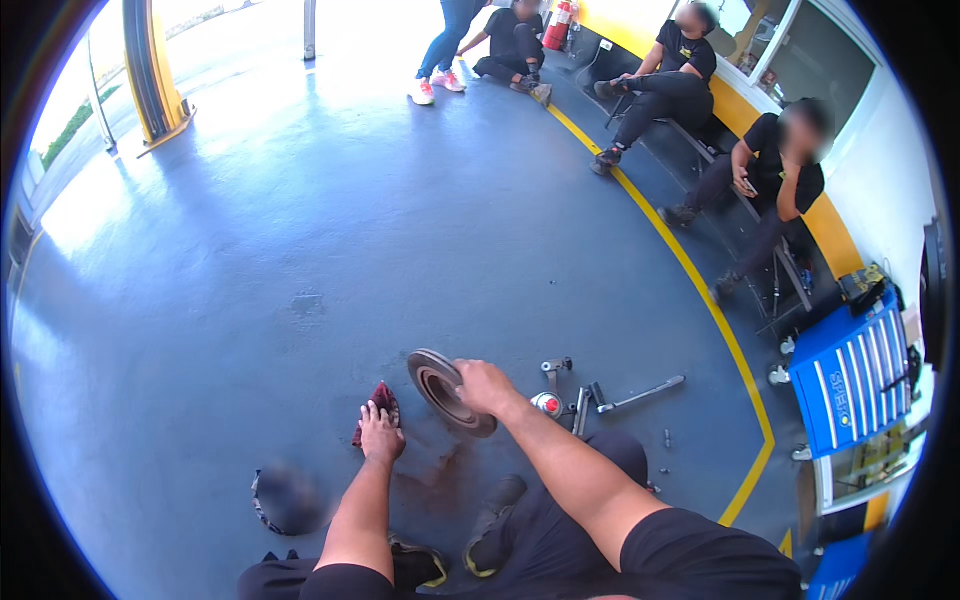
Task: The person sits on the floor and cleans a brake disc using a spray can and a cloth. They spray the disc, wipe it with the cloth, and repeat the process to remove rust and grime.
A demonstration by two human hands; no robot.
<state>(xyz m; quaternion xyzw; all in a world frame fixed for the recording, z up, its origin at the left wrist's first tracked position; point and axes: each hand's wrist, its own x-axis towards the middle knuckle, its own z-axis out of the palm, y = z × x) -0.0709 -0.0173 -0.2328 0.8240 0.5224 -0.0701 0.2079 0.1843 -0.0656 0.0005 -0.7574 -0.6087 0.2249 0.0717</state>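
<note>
While the right hand [483, 388] clamps its fingers on the edge of a tilted brake disc [430, 398], the left hand [380, 437] lies over a dark red cloth [384, 394] just beside it — whether those fingers pinch it, I cannot tell. The disc is already loose from any hub, and brown dust [440, 475] marks the floor. Its inner ring looks brown, so wiping seems unfinished — how much remains is unclear.
</note>
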